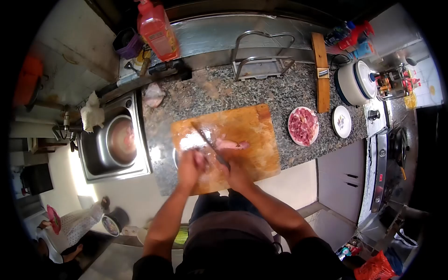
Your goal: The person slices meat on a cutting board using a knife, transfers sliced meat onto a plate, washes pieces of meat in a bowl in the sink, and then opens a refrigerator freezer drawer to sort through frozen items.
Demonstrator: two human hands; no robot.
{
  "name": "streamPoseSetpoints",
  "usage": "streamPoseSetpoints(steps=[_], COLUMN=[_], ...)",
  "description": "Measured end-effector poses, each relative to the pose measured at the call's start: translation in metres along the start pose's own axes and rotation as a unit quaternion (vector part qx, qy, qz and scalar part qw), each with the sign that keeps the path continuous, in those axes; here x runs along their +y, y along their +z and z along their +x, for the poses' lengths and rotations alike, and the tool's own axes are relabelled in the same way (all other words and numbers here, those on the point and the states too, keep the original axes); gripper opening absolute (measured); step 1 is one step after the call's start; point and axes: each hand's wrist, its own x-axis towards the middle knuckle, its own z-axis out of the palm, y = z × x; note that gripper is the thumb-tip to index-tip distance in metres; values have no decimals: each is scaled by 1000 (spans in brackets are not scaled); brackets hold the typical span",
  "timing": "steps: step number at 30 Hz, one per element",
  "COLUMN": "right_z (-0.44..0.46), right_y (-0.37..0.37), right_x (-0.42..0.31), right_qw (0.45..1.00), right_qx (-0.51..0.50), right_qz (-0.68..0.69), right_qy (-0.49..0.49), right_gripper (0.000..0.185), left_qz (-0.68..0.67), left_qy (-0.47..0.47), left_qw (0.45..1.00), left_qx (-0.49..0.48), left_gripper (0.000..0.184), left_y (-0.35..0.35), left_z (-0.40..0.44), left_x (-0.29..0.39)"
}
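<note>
A wooden cutting board (261,126) lies on the speckled countertop in front of me, wet and shiny on its left half. My right hand (239,176) is closed around the dark handle of a knife (208,140), whose blade points up and left over the board. Over the board's left edge, my left hand (189,169) is blurred and closed on a small pinkish piece of meat (200,160). Another pale pink piece of raw meat (231,144) rests on the board, just right of the blade. The rim of something round shows partly behind my left hand.
Right of the board stand a plate of cut red meat (303,126) and a patterned white plate (342,122). A sink (91,158) holding a metal bowl (112,144) is at left. A metal rack (261,60) stands behind. Another person (56,242) is at lower left.
</note>
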Motion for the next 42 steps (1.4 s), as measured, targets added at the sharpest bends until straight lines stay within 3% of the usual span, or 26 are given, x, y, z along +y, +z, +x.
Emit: streamPoseSetpoints(steps=[1,3,4,5,7,8,9,11,12,14,15,17,18,21,25,27,29,31,32,33,35,42], right_z=[-10,-29,-42,-52,-66,-68,-70,-65,-64,-62,-63,-63,-63,-59,-41,-28,-23,-25,-28,-28,-31,-41], right_y=[-14,-42,-55,-75,-108,-120,-129,-140,-142,-143,-142,-138,-137,-138,-134,-138,-152,-157,-158,-160,-166,-170], right_x=[3,22,35,34,35,42,48,58,62,72,77,87,90,97,103,94,88,90,93,92,88,66], right_qw=[999,992,988,988,990,989,986,985,984,983,981,978,975,971,972,991,983,986,989,988,980,985], right_qx=[-48,-120,-145,-137,-94,-81,-68,-65,-62,-81,-101,-120,-139,-169,-169,-106,-152,-147,-135,-142,-176,-150], right_qz=[-10,-25,-26,-12,7,23,39,42,41,10,-24,-24,-28,-17,59,79,89,47,44,47,36,-2], right_qy=[16,37,47,70,102,125,146,153,163,163,165,168,172,166,153,9,53,63,44,39,90,84], right_gripper=[36,36,37,37,38,37,37,38,38,39,41,41,42,41,36,35,39,43,43,43,44,40], left_qz=[-125,38,211,212,250,202,157,258,261,309,312,324,323,266,240,179,123,179,231,285,315,232], left_qy=[-88,-12,58,56,223,158,329,360,359,233,230,233,285,275,223,218,211,328,342,327,317,289], left_qw=[988,994,970,970,939,963,930,897,896,917,916,912,903,923,945,959,970,927,911,900,894,928], left_qx=[11,100,105,105,83,-87,-59,-5,-6,-96,-100,-90,-2,35,-7,1,11,39,6,-43,-13,-28], left_gripper=[43,42,42,42,46,44,34,28,28,29,29,28,26,32,31,28,26,31,35,41,40,38], left_y=[-6,-5,-13,-10,7,15,45,79,84,93,94,91,93,112,140,124,117,115,122,127,135,118], left_z=[15,43,48,49,48,42,44,39,37,30,21,8,6,8,13,9,7,-2,-7,-15,-14,-13], left_x=[10,-4,11,18,39,70,48,49,46,45,45,47,52,66,61,76,78,62,57,61,67,59])
